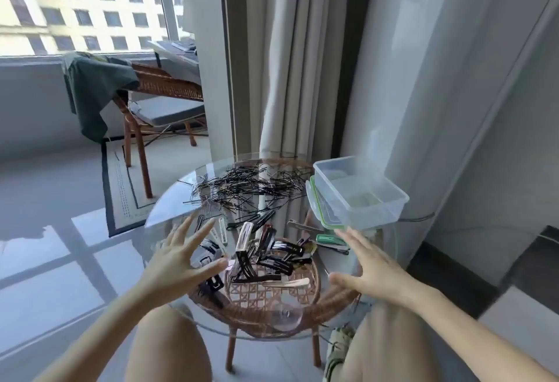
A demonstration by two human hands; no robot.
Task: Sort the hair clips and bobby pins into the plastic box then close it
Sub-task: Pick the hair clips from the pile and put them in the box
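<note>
A heap of black bobby pins (242, 186) lies on the far half of a round glass table (169, 209). Nearer me lies a pile of hair clips (272, 256), mostly black, with a white one, a beige one and a green one among them. A clear plastic box (360, 192) stands open at the table's right edge, resting on its green-rimmed lid (320, 210). My left hand (178, 257) hovers with fingers spread at the left of the clips. My right hand (369, 266) is spread open at their right, just below the box. Both hold nothing.
The table has a wicker base (266, 306) under the glass. My bare knees (169, 345) sit against its near edge. A beige curtain (290, 63) hangs behind the table. A rattan chair (160, 103) with a green cloth stands at the back left, by the window.
</note>
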